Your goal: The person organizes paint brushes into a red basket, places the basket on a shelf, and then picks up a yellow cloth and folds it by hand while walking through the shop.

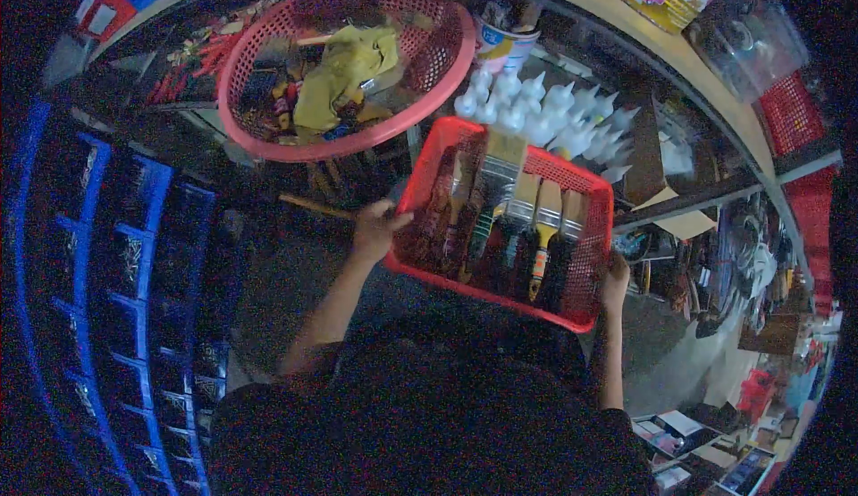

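A red plastic basket (594,194) is held in front of my body, tilted so that its inside faces me. Several paintbrushes (541,250) lie in it, with pale bristles toward the far side and handles toward me. My left hand (377,231) grips the basket's left side, thumb over the rim. On the opposite side, my right hand (616,280) is closed round the right edge, its fingers partly hidden behind the wall. Beyond the basket's far rim stand several white squeeze bottles (554,107) with pointed nozzles.
A pink round basket (349,149) with a yellowish cloth (349,71) and other items sits at the far left. Beside it is a white tub (506,47). Blue bin racks (134,228) line the left. A metal shelf bar (661,205) runs at the right.
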`<move>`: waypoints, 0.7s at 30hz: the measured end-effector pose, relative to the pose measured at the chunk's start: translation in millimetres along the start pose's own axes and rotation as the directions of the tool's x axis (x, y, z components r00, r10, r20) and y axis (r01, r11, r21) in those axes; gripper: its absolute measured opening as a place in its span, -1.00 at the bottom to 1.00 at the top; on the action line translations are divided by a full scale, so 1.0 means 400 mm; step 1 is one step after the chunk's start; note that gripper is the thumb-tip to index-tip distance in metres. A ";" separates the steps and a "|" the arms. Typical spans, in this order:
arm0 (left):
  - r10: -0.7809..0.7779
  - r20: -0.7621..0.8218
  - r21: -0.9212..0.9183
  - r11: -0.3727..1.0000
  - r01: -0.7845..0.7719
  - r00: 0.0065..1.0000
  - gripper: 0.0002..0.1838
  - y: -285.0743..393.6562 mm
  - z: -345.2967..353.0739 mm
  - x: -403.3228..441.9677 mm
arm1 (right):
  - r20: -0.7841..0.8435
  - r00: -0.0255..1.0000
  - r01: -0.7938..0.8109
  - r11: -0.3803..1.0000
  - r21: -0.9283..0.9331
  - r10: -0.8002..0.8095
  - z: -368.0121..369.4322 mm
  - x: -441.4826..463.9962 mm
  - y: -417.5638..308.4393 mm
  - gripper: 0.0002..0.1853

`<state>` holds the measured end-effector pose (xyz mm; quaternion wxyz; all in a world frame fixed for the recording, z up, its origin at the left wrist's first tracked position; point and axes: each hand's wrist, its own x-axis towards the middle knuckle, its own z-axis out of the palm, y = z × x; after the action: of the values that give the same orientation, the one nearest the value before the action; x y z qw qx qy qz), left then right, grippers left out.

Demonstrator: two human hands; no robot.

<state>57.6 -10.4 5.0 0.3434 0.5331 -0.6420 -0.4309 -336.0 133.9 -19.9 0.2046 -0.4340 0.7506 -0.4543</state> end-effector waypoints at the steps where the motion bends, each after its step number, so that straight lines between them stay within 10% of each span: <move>1: 0.061 -0.037 -0.015 0.998 -0.062 0.997 -0.75 0.009 0.001 -0.013 | -0.031 0.998 0.059 0.998 0.018 -0.058 -0.006 -0.014 0.000 -0.78; 16: -0.215 -0.013 -0.355 0.914 0.197 0.976 -0.77 0.170 -0.046 -0.141 | -0.099 0.994 0.025 0.984 -0.174 -0.043 -0.183 -0.057 -0.190 -0.65; 21: -0.151 -0.041 -0.149 0.978 0.143 0.988 -0.80 0.184 -0.041 -0.144 | -0.025 0.997 -0.079 0.986 -0.148 0.077 -0.257 -0.061 -0.220 -0.62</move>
<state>55.1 47.6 80.0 0.3652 0.5636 -0.5586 -0.4868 -354.0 187.7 105.3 0.1823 -0.4140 0.8006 -0.3929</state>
